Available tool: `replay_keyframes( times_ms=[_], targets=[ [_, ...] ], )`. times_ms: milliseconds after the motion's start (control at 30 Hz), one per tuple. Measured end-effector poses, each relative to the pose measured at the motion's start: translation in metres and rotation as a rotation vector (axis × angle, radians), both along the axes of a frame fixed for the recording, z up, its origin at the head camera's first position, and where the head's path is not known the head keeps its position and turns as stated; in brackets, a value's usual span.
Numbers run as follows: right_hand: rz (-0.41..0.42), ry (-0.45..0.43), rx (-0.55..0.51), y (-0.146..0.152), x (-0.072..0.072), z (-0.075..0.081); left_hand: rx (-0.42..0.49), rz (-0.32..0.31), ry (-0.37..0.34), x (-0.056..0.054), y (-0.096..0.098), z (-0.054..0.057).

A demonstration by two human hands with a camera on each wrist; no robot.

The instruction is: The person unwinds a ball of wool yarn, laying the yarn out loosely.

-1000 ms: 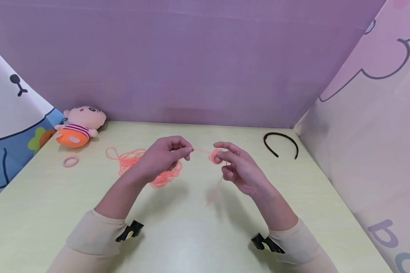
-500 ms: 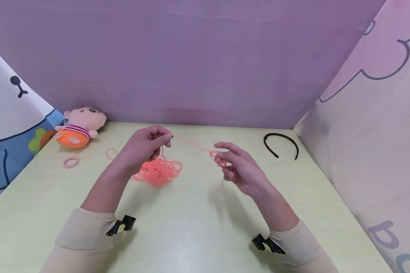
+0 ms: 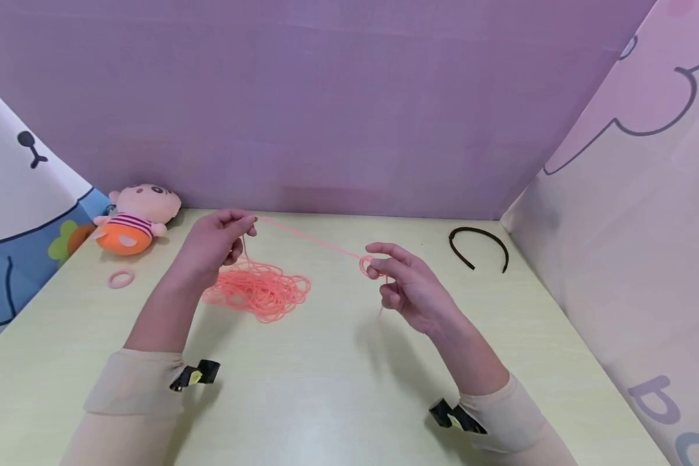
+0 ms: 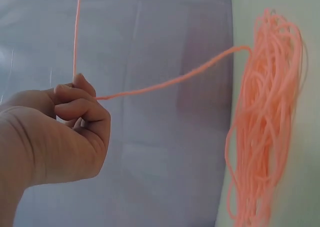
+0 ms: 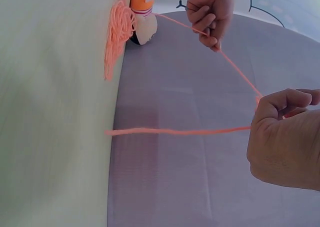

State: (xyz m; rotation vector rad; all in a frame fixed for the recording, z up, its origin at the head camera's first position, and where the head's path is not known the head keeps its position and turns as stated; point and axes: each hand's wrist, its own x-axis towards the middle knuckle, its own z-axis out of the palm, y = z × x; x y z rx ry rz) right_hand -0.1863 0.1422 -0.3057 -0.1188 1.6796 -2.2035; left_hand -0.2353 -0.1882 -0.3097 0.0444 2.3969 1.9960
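My left hand (image 3: pixel 215 243) pinches a strand of coral-pink yarn (image 3: pixel 309 237) between thumb and fingertips, raised above the table. From there the strand runs taut, sloping down to my right hand (image 3: pixel 410 285). Small loops of the yarn (image 3: pixel 364 263) are pinched between the right thumb and fingers, the index finger stretched out above them. A loose end (image 5: pixel 175 132) hangs below the right hand in the right wrist view. Beneath the left hand lies a tangled heap of the same yarn (image 3: pixel 262 291), and another length (image 4: pixel 175 81) rises from it to the left fingers.
At the back left, a plush doll (image 3: pixel 134 220) in a striped top leans near the wall. A pink ring (image 3: pixel 120 279) lies in front of it. A dark headband (image 3: pixel 480 239) lies at the back right. The purple partition (image 3: pixel 349 116) borders the table's far edge.
My left hand has moved left and away from the right hand, drawing out a longer taut strand and uncovering more of the heap. The right hand has stayed in place, still holding the loops.
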Motion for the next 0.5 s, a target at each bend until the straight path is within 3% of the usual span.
replay_keyframes(
  times_ms=[367,500],
  targets=[
    [-0.004,-0.001,0.001,0.001,-0.001,0.000,0.226,0.191,-0.027,0.000,-0.025,0.000],
    [-0.009,-0.005,0.005,0.001,0.000,0.001,0.245,0.275,-0.065,-0.002,-0.035,-0.001]
  ],
)
